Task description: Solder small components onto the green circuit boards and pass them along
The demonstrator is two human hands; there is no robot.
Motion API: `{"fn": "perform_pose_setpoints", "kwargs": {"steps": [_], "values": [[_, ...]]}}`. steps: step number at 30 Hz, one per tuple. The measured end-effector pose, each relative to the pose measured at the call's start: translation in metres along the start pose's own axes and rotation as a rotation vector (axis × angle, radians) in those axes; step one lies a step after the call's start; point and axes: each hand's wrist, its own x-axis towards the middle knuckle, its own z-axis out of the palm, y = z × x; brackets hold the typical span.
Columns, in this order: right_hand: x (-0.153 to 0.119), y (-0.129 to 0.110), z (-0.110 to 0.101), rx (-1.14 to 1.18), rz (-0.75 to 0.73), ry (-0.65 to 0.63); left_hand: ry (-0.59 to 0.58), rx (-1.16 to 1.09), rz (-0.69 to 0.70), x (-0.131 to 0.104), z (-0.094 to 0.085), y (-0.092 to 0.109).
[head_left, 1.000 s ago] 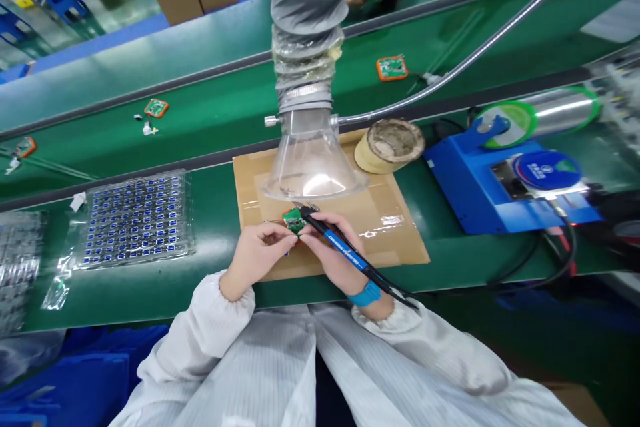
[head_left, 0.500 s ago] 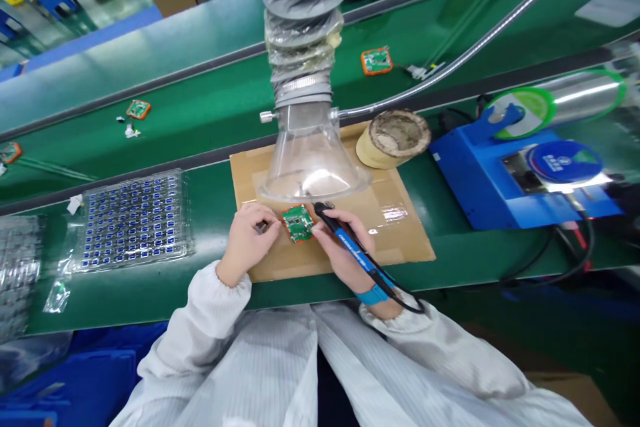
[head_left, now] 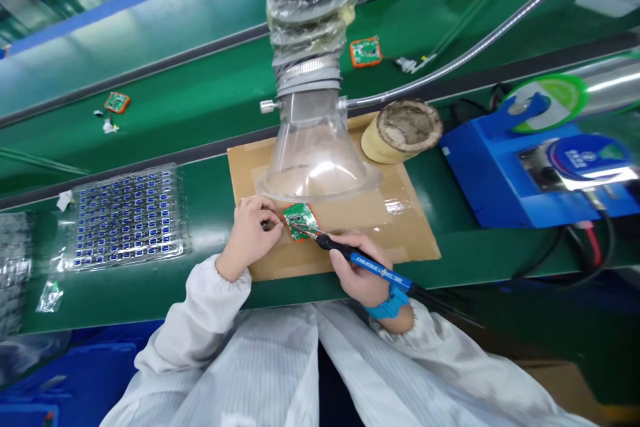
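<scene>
A small green circuit board with an orange edge (head_left: 303,215) lies on a cardboard sheet (head_left: 415,240). My right hand (head_left: 356,285) grips a blue-and-black soldering iron (head_left: 373,263) like a pen, its thin tip reaching left over the board's lower part. Whether the tip touches the board I cannot tell. At the board's left edge, my left hand (head_left: 250,235) is closed in a pinch. What sits between its fingertips is too small to make out. A blue wristband (head_left: 391,303) is on my right wrist.
A clear fume hood (head_left: 320,160) hangs just above the board. Behind it stands a cream pot (head_left: 383,140); a blue machine (head_left: 505,173) is on the right. On the left lies a clear tray of small blue parts (head_left: 125,217). Other boards (head_left: 366,52) rest on the green belt.
My right hand has come off the board's right edge and swung the soldering iron round, so its tip now lies over the board. The left hand stays at the board's left side.
</scene>
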Motion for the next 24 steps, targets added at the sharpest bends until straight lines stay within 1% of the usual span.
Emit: {"fn": "perform_pose_setpoints", "kwargs": {"steps": [6, 10, 16, 22, 24], "values": [[0.0038, -0.0006, 0.0038, -0.043, -0.050, -0.004, 0.001, 0.009, 0.015, -0.0005, 0.0000, -0.0001], [0.0031, -0.0005, 0.0037, -0.029, -0.078, -0.019, 0.005, 0.009, 0.022, -0.0013, 0.0005, -0.0003], [0.0045, -0.0030, 0.0023, -0.031, -0.077, -0.015, 0.012, 0.016, 0.030, -0.0018, 0.0020, -0.0014], [0.0056, -0.0024, 0.0031, -0.022, -0.155, -0.033, 0.013, 0.021, 0.034, -0.0021, 0.0016, -0.0008], [0.0051, -0.0020, 0.0030, -0.020, -0.154, -0.031, 0.014, 0.019, 0.032, -0.0025, 0.0016, -0.0003]]}}
